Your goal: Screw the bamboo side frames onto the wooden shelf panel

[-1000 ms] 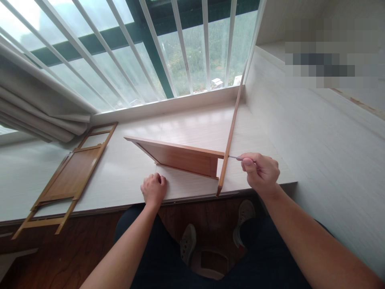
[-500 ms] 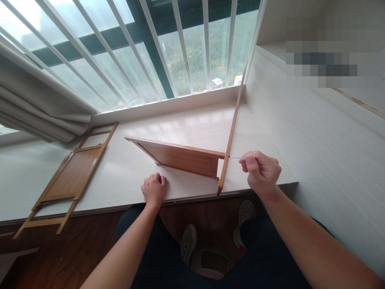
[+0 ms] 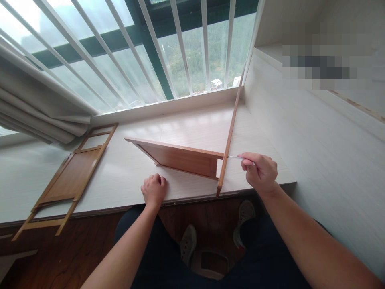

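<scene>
Right now the right hand (image 3: 261,172) pinches a thin metal tool (image 3: 237,157) against the upright wooden rail (image 3: 229,136); left of it, the left hand (image 3: 154,190) rests clenched on the desk (image 3: 192,128).

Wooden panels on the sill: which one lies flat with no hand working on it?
The framed panel at the left, lying flat below the curtain. The other panel stands on edge against the upright frame, where the right hand holds a thin tool.

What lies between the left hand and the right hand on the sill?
In the head view, the tilted wooden panel and the upright wooden frame strip lie between the left hand and the right hand, which holds a thin metal tool against the strip.
</scene>
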A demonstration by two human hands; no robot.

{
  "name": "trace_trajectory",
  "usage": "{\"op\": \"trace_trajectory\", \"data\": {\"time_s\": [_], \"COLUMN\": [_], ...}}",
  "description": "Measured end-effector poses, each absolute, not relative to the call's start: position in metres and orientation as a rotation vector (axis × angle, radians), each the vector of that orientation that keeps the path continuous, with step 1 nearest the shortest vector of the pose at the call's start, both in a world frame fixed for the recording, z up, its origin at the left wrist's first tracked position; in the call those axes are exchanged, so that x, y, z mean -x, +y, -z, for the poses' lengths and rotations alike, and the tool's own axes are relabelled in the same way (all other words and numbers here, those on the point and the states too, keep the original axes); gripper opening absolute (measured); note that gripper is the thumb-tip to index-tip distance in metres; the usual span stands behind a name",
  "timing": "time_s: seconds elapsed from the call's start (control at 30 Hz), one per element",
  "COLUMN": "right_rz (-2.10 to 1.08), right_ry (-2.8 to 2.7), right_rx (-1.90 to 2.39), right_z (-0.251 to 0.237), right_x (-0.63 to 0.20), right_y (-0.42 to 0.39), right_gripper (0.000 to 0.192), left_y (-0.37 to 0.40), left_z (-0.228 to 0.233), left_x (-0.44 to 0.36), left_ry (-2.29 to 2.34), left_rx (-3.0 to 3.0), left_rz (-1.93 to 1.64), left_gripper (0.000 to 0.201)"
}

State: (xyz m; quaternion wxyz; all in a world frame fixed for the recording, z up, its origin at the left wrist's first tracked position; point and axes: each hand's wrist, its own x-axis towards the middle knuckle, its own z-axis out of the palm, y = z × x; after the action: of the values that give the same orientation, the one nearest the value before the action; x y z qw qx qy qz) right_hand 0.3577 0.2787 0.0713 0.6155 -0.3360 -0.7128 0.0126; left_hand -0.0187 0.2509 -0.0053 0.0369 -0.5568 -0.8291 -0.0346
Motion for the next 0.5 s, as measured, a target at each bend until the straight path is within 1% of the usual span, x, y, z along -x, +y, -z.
{"op": "trace_trajectory", "data": {"time_s": [0.33,0.5], "right_rz": [0.022,0.006], "right_ry": [-1.684,-1.689], "right_rx": [0.745,0.769], "right_z": [-0.0707,-0.0698], "right_x": [-0.3598,-0.3600], "right_y": [0.2809,0.2806], "right_gripper": [0.016,0.019], "left_y": [0.2503,0.2507], "left_z": [0.0054,0.0061], "left_x": [0.0184,0.0192], "left_ry": [-2.526,-2.518], "left_rx": [1.704,1.709], "left_rz": [0.083,0.097], "left_gripper": [0.026,0.026]}}
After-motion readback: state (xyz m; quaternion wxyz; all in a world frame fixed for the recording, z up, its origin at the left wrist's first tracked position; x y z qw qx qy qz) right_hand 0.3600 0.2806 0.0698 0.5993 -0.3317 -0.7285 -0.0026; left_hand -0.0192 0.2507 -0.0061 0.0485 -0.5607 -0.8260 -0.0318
